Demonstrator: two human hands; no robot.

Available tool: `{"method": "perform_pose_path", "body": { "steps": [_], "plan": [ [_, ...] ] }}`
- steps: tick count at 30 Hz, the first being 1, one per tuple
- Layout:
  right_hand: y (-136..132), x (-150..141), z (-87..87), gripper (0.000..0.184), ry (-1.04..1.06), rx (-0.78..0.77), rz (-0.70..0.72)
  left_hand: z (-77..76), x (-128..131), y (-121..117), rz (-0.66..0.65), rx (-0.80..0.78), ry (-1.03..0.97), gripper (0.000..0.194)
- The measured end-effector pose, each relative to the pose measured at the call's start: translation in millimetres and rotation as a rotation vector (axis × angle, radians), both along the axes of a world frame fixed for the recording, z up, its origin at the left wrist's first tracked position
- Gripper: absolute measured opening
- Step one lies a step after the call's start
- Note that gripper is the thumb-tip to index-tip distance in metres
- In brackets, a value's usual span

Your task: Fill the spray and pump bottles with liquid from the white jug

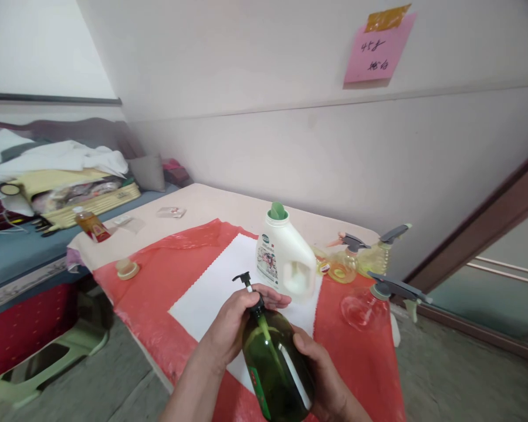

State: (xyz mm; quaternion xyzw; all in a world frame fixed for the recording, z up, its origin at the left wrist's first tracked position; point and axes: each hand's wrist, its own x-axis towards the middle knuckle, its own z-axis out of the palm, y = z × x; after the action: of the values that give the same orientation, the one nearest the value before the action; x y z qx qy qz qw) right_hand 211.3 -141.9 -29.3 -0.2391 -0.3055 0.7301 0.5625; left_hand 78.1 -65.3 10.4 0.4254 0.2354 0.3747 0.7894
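A red plastic sheet (158,281) and white cloth (211,293) lie beneath both hands. Just beyond them stands a white jug (285,258). The right hand (323,375) cradles a green pump bottle (275,366); the left hand (237,319) curls around its neck, below the pump head (245,279).

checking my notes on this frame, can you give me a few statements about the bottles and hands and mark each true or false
1. Both hands hold the green pump bottle. True: the left hand grips its neck, the right hand its body.
2. The white jug has a red cap. False: the cap is green.
3. The white jug stands on a white sheet. True.
4. The spray bottles lie left of the jug. False: they are to its right.
5. A pink note hangs on the wall. True.
6. The red plastic cover lies on the floor. False: it covers the table.
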Motion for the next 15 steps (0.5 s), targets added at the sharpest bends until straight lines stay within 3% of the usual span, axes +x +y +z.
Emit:
{"method": "perform_pose_path", "body": {
  "steps": [9, 15],
  "plan": [
    [7.3, 3.9, -3.0, 0.051, -0.279, 0.084, -0.192, -0.6, 4.4, 1.1, 0.251, -0.136, -0.013, 0.019],
    [5.2, 4.6, -6.7, 0.050, -0.191, 0.059, -0.175, 3.9, 4.6, 1.1, 0.167, -0.135, -0.017, 0.029]
  ]
}}
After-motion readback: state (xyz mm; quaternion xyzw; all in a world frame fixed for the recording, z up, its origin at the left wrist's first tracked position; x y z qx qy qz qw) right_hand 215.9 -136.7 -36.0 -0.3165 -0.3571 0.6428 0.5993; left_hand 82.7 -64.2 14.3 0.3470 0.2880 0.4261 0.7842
